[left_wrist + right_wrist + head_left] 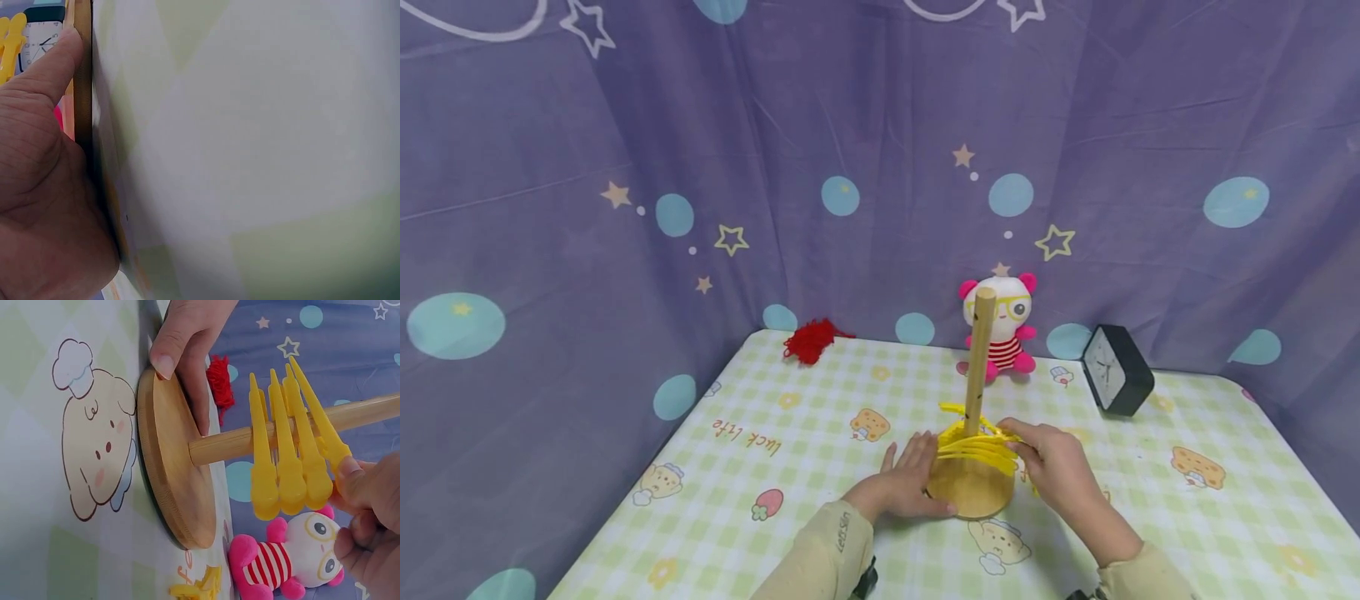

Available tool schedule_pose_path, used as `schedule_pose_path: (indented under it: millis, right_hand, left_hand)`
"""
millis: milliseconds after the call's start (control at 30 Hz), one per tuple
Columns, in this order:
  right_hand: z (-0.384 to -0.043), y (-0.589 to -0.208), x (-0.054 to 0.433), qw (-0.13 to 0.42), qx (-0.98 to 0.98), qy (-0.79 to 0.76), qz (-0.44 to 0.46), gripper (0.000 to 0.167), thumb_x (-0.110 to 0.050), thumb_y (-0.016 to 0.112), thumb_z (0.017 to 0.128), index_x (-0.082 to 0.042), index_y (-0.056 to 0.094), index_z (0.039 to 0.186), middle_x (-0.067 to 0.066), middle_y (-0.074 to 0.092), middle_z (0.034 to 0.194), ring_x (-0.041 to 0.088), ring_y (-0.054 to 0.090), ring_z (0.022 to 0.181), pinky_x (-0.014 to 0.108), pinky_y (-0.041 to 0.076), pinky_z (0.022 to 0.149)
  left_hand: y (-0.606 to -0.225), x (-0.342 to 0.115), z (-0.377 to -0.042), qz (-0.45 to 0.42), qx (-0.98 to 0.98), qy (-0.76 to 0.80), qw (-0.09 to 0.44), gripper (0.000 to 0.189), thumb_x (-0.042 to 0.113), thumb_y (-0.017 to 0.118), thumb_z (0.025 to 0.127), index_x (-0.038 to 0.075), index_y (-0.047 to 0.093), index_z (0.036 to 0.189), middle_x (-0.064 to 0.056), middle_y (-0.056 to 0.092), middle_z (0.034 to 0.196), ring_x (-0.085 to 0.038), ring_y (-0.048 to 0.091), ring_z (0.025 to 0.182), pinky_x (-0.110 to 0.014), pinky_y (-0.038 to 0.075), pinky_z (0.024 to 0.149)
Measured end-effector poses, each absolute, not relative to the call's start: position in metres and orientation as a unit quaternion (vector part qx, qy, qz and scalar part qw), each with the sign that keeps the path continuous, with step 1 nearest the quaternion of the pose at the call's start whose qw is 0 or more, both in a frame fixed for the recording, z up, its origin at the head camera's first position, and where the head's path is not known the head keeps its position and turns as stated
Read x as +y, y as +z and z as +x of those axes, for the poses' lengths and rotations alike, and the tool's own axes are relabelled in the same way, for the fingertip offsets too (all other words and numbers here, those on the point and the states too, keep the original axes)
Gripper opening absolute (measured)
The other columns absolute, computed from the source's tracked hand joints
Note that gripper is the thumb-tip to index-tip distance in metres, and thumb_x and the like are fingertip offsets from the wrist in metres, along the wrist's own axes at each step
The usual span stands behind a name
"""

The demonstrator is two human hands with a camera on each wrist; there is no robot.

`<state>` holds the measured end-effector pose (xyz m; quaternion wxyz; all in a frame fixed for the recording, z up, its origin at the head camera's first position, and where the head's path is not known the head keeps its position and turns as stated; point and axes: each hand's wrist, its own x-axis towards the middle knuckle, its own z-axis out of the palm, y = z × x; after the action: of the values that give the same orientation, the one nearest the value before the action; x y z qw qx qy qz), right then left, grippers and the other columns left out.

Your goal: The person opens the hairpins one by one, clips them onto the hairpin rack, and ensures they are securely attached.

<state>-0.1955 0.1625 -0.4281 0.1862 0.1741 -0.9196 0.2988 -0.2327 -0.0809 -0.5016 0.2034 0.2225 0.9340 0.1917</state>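
A wooden stand stands upright on the table, with a round base (972, 492) and a tall post (979, 358). My left hand (902, 483) rests against the base's left side, its thumb (59, 59) laid straight along the rim and its fingers extended. Several yellow tapered plastic pieces (290, 481), side by side, sit around the lower post, above the base. To the right of the post, my right hand (375, 500) pinches the rounded end of one yellow piece between thumb and finger. How the pieces join is hard to tell.
More yellow plastic (200, 587) lies on the table beside the base. Behind the post sits a pink-and-white plush bear (1003, 333). A black square clock (1116, 371) stands at the back right, and red yarn (810, 341) lies at the back left. A purple curtain (880, 267) hangs behind.
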Motion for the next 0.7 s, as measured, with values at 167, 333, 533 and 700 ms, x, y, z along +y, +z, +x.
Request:
schedule_pose_path:
  millis: [167, 333, 533, 700]
  right_hand:
    - [-0.194, -0.425, 0.163, 0.131, -0.925, 0.310, 0.176, 0.032, -0.005, 0.071, 0.087, -0.013, 0.071, 0.118, 0.006, 0.073, 0.102, 0.007, 0.048, 0.059, 0.023, 0.047, 0.053]
    - [-0.189, -0.424, 0.171, 0.080, -0.929, 0.320, 0.169, 0.047, -0.013, 0.071, 0.089, -0.013, 0.059, 0.134, -0.002, 0.063, 0.078, 0.007, 0.043, 0.054, 0.023, 0.043, 0.049]
    - [-0.182, -0.426, 0.182, 0.055, -0.931, 0.332, 0.140, 0.055, -0.021, 0.073, 0.089, -0.016, 0.053, 0.140, -0.006, 0.060, 0.078, 0.009, 0.054, 0.066, 0.024, 0.048, 0.058]
    - [-0.175, -0.429, 0.194, 0.051, -0.932, 0.337, 0.125, 0.055, -0.024, 0.074, 0.088, -0.017, 0.054, 0.139, -0.005, 0.062, 0.078, 0.009, 0.055, 0.065, 0.025, 0.049, 0.059]
  left_hand:
    - [-0.500, -0.081, -0.232, 0.219, 0.935, 0.187, 0.206, 0.111, 0.071, 0.058, 0.082, 0.011, 0.005, 0.158, -0.003, -0.010, 0.163, -0.016, -0.014, 0.147, -0.048, -0.013, 0.115]
    - [-0.498, -0.081, -0.232, 0.214, 0.935, 0.191, 0.209, 0.113, 0.069, 0.061, 0.081, 0.013, 0.000, 0.158, -0.003, -0.009, 0.163, -0.015, -0.014, 0.147, -0.046, -0.014, 0.115]
    - [-0.493, -0.080, -0.229, 0.214, 0.934, 0.194, 0.210, 0.112, 0.070, 0.060, 0.082, 0.013, 0.000, 0.158, -0.003, -0.009, 0.163, -0.015, -0.013, 0.148, -0.046, -0.014, 0.115]
    - [-0.484, -0.081, -0.225, 0.215, 0.933, 0.193, 0.216, 0.111, 0.067, 0.061, 0.083, 0.013, 0.000, 0.158, -0.004, -0.008, 0.163, -0.016, -0.012, 0.148, -0.047, -0.012, 0.116]
